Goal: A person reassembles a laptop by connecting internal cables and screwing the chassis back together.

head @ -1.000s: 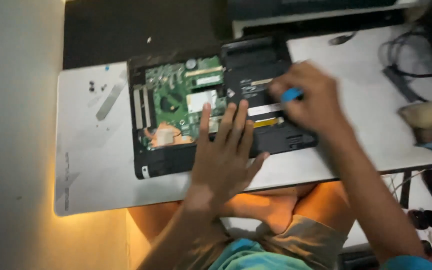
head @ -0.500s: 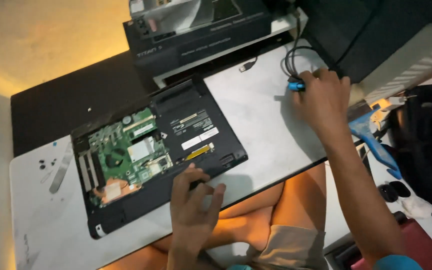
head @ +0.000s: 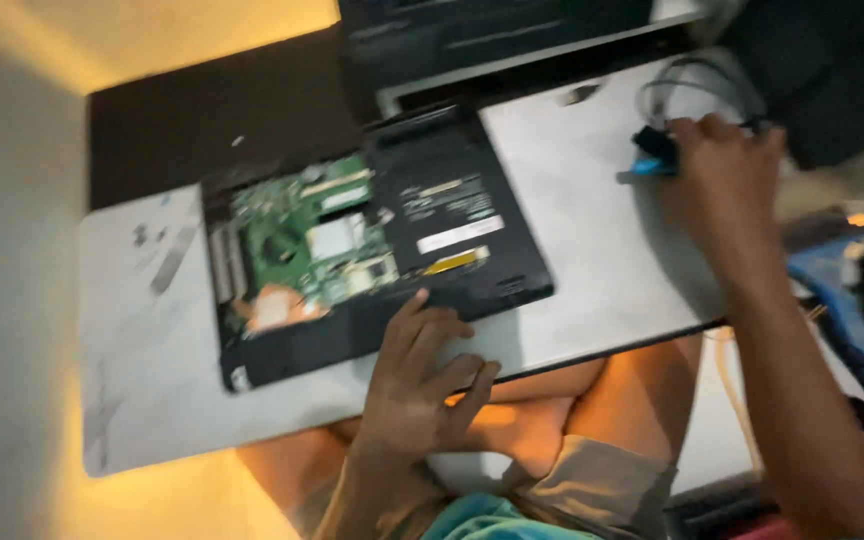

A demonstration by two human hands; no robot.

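Observation:
A black laptop [head: 452,215] lies upside down on the white tabletop [head: 592,200], its bottom cover off on the left so the green circuit board [head: 307,240] shows. My left hand [head: 422,385] rests flat at the near edge of the laptop, fingers spread on its black casing. My right hand [head: 722,175] is far to the right, closed around a small blue-and-black tool [head: 652,155] next to a coil of dark cable [head: 697,90]. The frame is blurred by motion.
A dark box-shaped device [head: 492,30] stands behind the laptop. Small screws and a grey strip [head: 162,250] lie left of the laptop. A blue object [head: 842,290] sits off the table's right edge. My bare knees [head: 572,400] are under the near edge.
My right hand has left the laptop and moved right to the cable with the blue tool. My left hand slid back to the laptop's near edge. The camera view shifted.

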